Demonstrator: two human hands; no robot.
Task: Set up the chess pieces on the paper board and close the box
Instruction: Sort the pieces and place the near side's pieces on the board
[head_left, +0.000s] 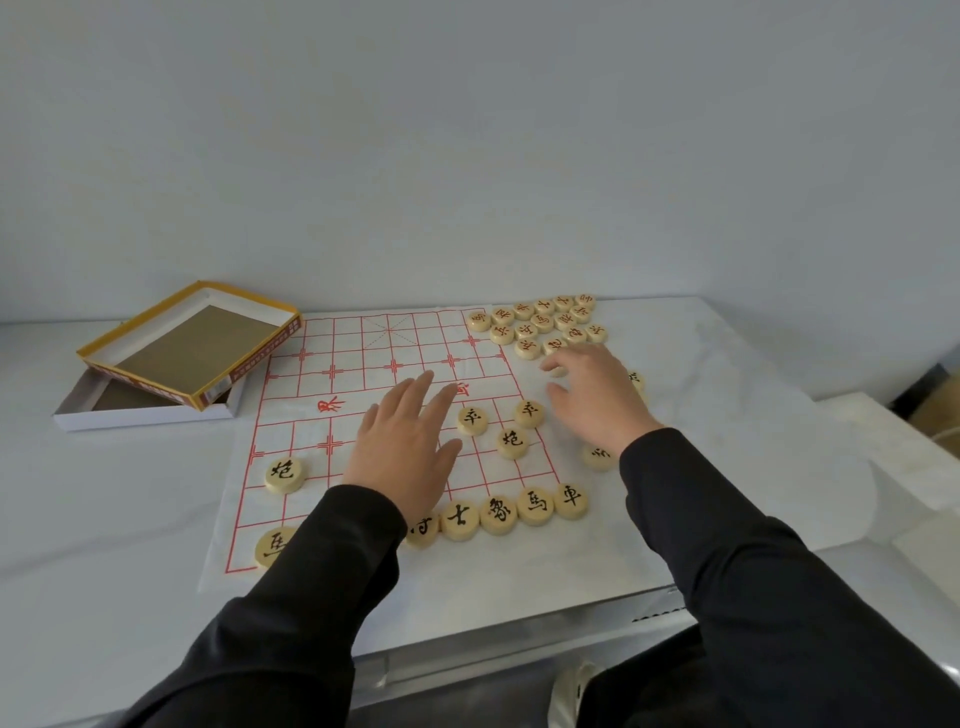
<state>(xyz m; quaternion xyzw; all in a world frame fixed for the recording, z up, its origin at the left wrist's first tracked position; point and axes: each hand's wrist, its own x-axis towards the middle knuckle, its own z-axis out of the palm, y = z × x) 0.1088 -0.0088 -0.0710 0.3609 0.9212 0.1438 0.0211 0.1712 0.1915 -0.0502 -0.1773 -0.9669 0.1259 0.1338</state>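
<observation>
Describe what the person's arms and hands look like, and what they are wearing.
Both arms are covered by long, plain black sleeves, the left sleeve and the right sleeve, each ending at the wrist. The fabric is loose and creased, with no markings showing. The left hand and right hand are bare: no gloves, rings or watch can be seen.

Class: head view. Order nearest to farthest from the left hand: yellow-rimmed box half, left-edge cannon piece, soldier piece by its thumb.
1. Soldier piece, just right of the left hand.
2. Cannon piece, board's left edge.
3. Yellow-rimmed box half, far left.
</observation>
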